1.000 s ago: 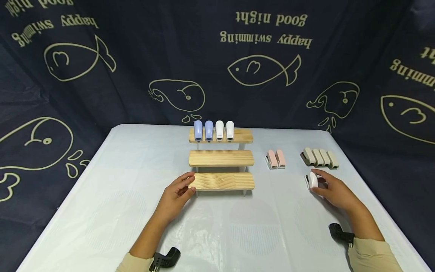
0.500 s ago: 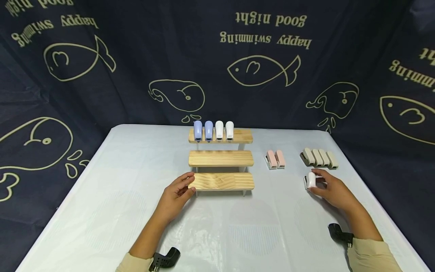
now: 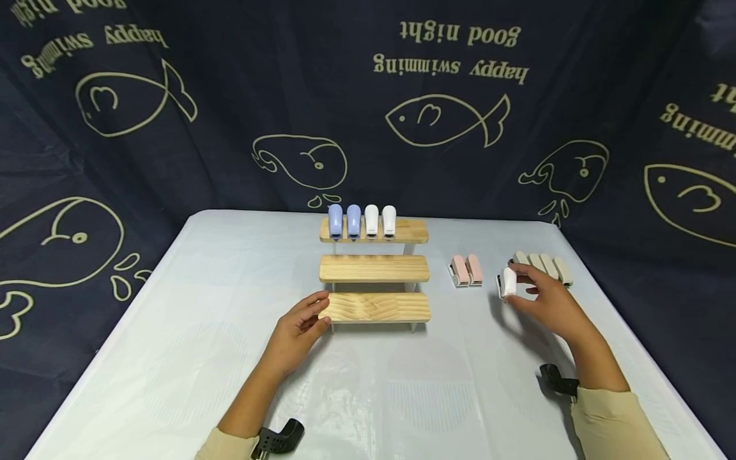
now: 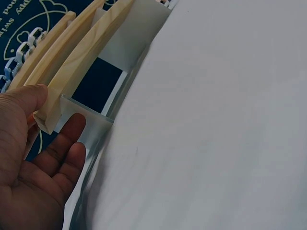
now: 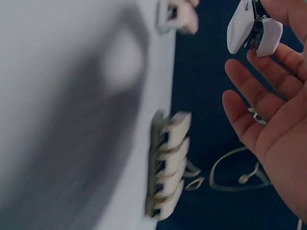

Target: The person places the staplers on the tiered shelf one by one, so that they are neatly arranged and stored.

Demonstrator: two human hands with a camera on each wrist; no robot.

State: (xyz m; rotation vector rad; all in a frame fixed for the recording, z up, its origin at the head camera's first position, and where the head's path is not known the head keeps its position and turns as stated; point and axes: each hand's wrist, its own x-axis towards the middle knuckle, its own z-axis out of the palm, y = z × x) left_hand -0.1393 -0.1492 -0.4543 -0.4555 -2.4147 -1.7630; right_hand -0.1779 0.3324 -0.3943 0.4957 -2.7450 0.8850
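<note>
My right hand (image 3: 546,301) pinches a white mini stapler (image 3: 507,282) between thumb and fingertips, raised over the table with its shadow beneath. In the right wrist view the white stapler (image 5: 254,28) shows its dark metal inside, and the lower fingers (image 5: 252,91) spread away from it. At the left end of a three-tier wooden display stand (image 3: 374,306), my left hand (image 3: 298,332) holds the lowest shelf's end. Up close, the left thumb (image 4: 33,98) lies against that board's end, with the other fingers curled beside the pale support leg.
On the top tier stand two blue staplers (image 3: 344,221) and two white staplers (image 3: 380,221). Two pink staplers (image 3: 466,270) sit on the table right of the stand. Several beige staplers (image 3: 552,267) form a row farther right, partly behind my right hand. A dark fish-print cloth (image 3: 276,76) hangs behind.
My right hand has lifted the white stapler off the table and carried it away from me and slightly left. My left hand has stayed at the stand.
</note>
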